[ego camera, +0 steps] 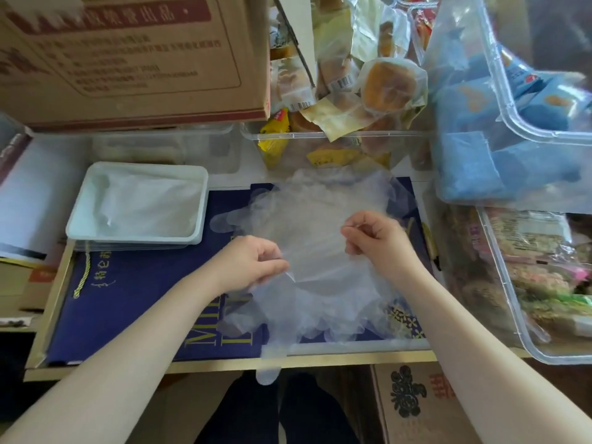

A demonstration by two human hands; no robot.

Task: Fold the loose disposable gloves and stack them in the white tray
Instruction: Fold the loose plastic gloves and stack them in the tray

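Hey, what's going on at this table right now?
A person is sorting clear disposable gloves. The left hand and right hand each pinch the edge of one thin glove, holding it over the loose pile of gloves on a dark blue box. The white tray sits to the left and already holds some folded plastic. Clear bins of packaged snacks crowd the back and right.

Both forearms are bare, with no sleeves in view. The left hand (253, 264) and right hand (374, 240) carry no rings, watch or gloves. Dark trousers (256, 411) cover the legs below.
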